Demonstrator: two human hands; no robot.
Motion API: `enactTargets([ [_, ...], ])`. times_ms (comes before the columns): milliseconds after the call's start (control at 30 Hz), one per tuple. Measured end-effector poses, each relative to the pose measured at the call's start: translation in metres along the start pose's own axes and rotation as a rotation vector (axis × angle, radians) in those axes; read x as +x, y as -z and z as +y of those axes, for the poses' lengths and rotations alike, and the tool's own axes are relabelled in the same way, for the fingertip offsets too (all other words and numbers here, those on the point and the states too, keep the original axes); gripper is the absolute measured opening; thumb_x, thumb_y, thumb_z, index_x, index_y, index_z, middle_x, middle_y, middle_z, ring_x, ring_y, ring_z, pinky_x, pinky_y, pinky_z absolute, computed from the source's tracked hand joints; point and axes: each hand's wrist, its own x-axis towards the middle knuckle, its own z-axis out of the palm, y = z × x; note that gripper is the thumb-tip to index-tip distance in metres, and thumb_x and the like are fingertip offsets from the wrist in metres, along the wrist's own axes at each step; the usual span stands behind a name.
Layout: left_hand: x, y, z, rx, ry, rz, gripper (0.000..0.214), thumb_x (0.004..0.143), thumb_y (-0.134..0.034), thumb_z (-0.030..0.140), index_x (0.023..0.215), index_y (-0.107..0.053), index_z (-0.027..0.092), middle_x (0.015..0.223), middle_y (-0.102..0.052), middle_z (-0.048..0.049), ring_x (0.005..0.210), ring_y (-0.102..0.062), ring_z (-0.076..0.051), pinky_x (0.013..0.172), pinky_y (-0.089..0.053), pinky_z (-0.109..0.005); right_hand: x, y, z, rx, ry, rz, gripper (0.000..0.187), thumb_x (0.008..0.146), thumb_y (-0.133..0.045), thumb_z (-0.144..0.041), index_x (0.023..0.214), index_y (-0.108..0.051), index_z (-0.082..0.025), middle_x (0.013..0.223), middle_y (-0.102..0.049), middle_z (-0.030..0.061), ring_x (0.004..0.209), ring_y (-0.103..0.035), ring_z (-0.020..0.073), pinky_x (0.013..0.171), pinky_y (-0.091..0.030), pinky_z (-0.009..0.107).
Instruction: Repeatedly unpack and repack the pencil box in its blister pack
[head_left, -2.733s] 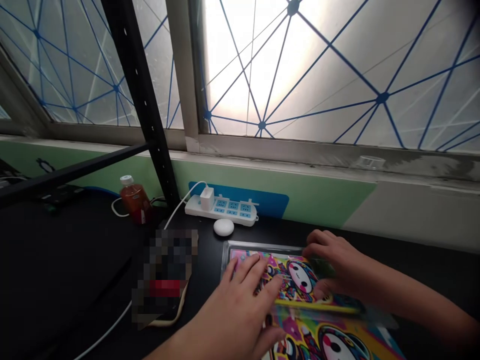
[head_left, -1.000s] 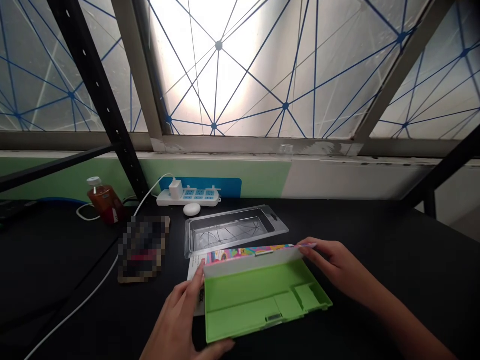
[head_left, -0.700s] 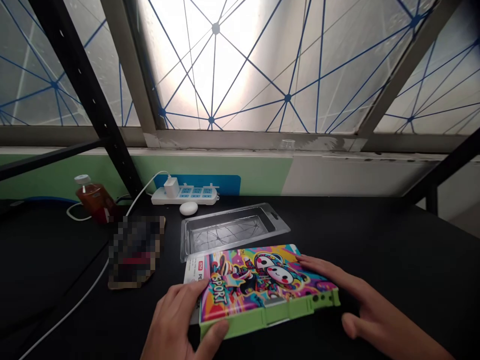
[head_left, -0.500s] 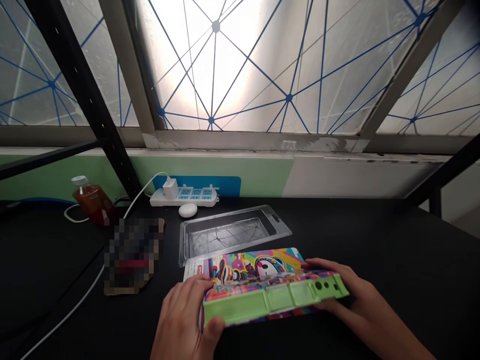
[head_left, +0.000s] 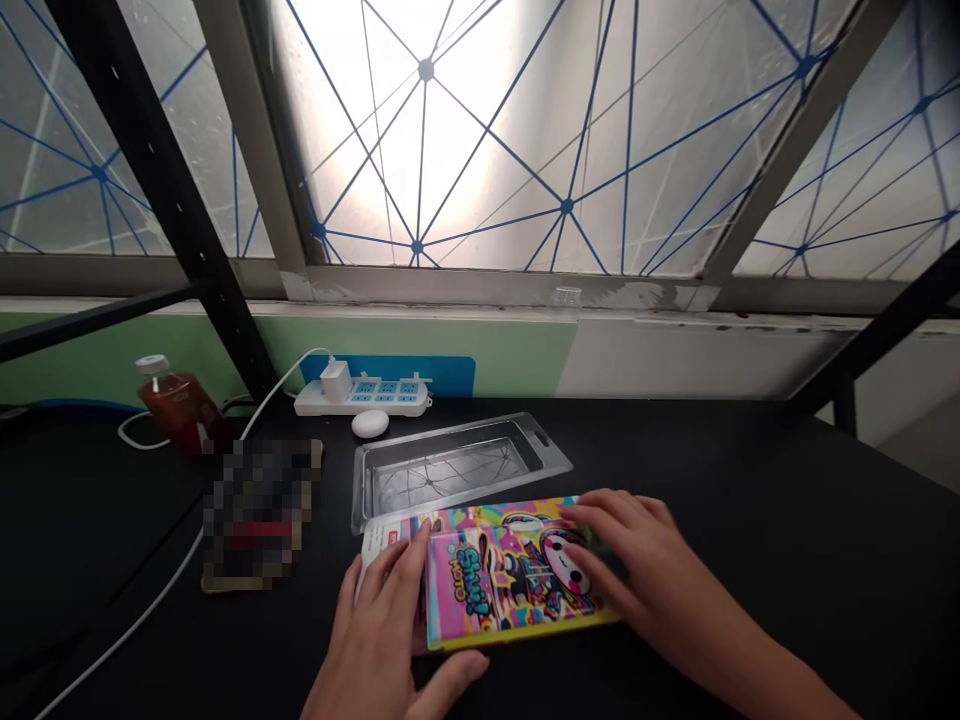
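Note:
A flat pencil case (head_left: 510, 585) with a bright cartoon print, a pink end and a yellow front edge lies printed face up. It rests on a colourful backing card (head_left: 379, 538) that shows behind it. My left hand (head_left: 394, 620) is at the case's left end, fingers stretched along that side and thumb out by the front edge. Over the right end spreads my right hand (head_left: 637, 560), fingers apart on the printed face and hiding that corner. Just behind lies a clear plastic packaging tray (head_left: 465, 475).
On the left lies a pixelated flat object (head_left: 259, 515) beside a white cable (head_left: 150, 610). A bottle of reddish drink (head_left: 180, 405), a white power strip (head_left: 360, 397) and a small white oval case (head_left: 370, 424) stand farther back. Black metal posts (head_left: 169, 190) rise before the window.
The pencil case turned from its green compartment side to its printed face. My right hand moved from gripping its right end to lying over the top; my left fingers spread. The view shifted slightly.

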Motion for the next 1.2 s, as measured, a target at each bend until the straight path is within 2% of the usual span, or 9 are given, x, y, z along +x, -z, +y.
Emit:
enactTargets([
  [167, 0.003, 0.007, 0.011, -0.184, 0.261, -0.025, 0.112, 0.075, -0.083, 0.03, 0.165, -0.017, 0.035, 0.142, -0.062, -0.0098, 0.131, -0.056, -0.036, 0.112, -0.042, -0.056, 0.033, -0.014, -0.043, 0.065, 0.111, -0.085, 0.025, 0.104, -0.056, -0.035, 0.12, -0.067, -0.02, 0.108, -0.072, 0.0086, 0.097, -0.065, 0.0279, 0.085, -0.053, 0.046],
  [267, 0.004, 0.014, 0.015, -0.256, 0.351, -0.055, 0.103, 0.077, -0.081, 0.035, 0.164, -0.024, 0.034, 0.139, -0.062, -0.0106, 0.132, -0.054, -0.036, 0.11, -0.043, -0.054, 0.042, -0.024, -0.05, 0.091, 0.129, -0.046, 0.019, 0.106, -0.051, -0.029, 0.107, -0.067, -0.02, 0.1, -0.069, 0.0064, 0.092, -0.064, 0.0239, 0.081, -0.056, 0.04],
  [533, 0.009, 0.023, 0.019, -0.277, 0.359, -0.084, 0.096, 0.081, -0.076, 0.042, 0.163, -0.03, 0.025, 0.142, -0.063, -0.0117, 0.133, -0.055, -0.035, 0.113, -0.044, -0.051, 0.04, -0.03, -0.051, 0.062, 0.183, 0.237, 0.018, 0.106, -0.044, -0.019, 0.105, -0.061, -0.019, 0.101, -0.067, 0.0097, 0.094, -0.064, 0.0255, 0.083, -0.057, 0.043],
  [733, 0.004, 0.018, 0.006, -0.262, 0.236, -0.083, 0.079, 0.083, -0.078, 0.052, 0.154, -0.051, 0.027, 0.147, -0.063, -0.0117, 0.143, -0.047, -0.04, 0.113, -0.044, -0.057, 0.01, -0.007, -0.053, 0.063, 0.337, 0.443, 0.013, 0.103, -0.052, -0.018, 0.113, -0.06, -0.022, 0.102, -0.07, 0.0073, 0.098, -0.069, 0.0226, 0.094, -0.056, 0.04],
  [800, -0.001, 0.014, -0.003, -0.277, 0.169, -0.037, 0.087, 0.086, -0.067, 0.071, 0.158, -0.045, 0.028, 0.152, -0.059, -0.0121, 0.144, -0.047, -0.041, 0.116, -0.041, -0.06, -0.012, 0.003, -0.053, 0.034, 0.415, 0.461, 0.019, 0.1, -0.059, -0.016, 0.116, -0.061, -0.023, 0.097, -0.073, 0.0044, 0.092, -0.072, 0.0204, 0.1, -0.054, 0.04],
  [867, -0.006, 0.012, -0.009, -0.307, 0.088, -0.011, 0.096, 0.086, -0.038, 0.09, 0.159, -0.042, 0.029, 0.156, -0.054, -0.0111, 0.145, -0.046, -0.041, 0.118, -0.038, -0.06, -0.038, 0.009, -0.049, 0.004, 0.43, 0.415, 0.023, 0.097, -0.065, -0.021, 0.12, -0.062, -0.026, 0.095, -0.076, 0.0022, 0.089, -0.075, 0.0208, 0.103, -0.053, 0.041],
  [967, -0.009, 0.012, -0.012, -0.284, 0.035, -0.015, 0.089, 0.093, -0.016, 0.085, 0.158, -0.044, 0.032, 0.158, -0.053, -0.0064, 0.147, -0.047, -0.035, 0.119, -0.041, -0.053, -0.069, 0.013, -0.035, 0.044, 0.324, 0.31, 0.027, 0.096, -0.069, -0.037, 0.123, -0.064, -0.032, 0.103, -0.079, 0.0024, 0.097, -0.076, 0.0256, 0.105, -0.053, 0.046],
  [1067, -0.008, 0.015, -0.011, -0.123, 0.059, -0.054, 0.064, 0.104, -0.043, 0.063, 0.16, -0.04, 0.032, 0.158, -0.053, -0.0044, 0.147, -0.047, -0.033, 0.117, -0.044, -0.053, -0.083, 0.013, -0.01, 0.15, 0.166, 0.264, 0.039, 0.094, -0.07, -0.048, 0.131, -0.064, -0.035, 0.126, -0.073, 0.0062, 0.115, -0.071, 0.0307, 0.103, -0.057, 0.047],
  [1200, -0.006, 0.016, -0.015, 0.018, -0.033, -0.095, 0.071, 0.101, -0.058, 0.047, 0.164, -0.029, 0.032, 0.158, -0.053, -0.0052, 0.143, -0.052, -0.034, 0.112, -0.05, -0.052, -0.083, 0.01, 0.02, 0.229, -0.092, 0.039, 0.1, 0.071, -0.09, -0.054, 0.157, -0.043, -0.036, 0.164, -0.041, 0.0118, 0.144, -0.047, 0.0417, 0.104, -0.056, 0.05],
])
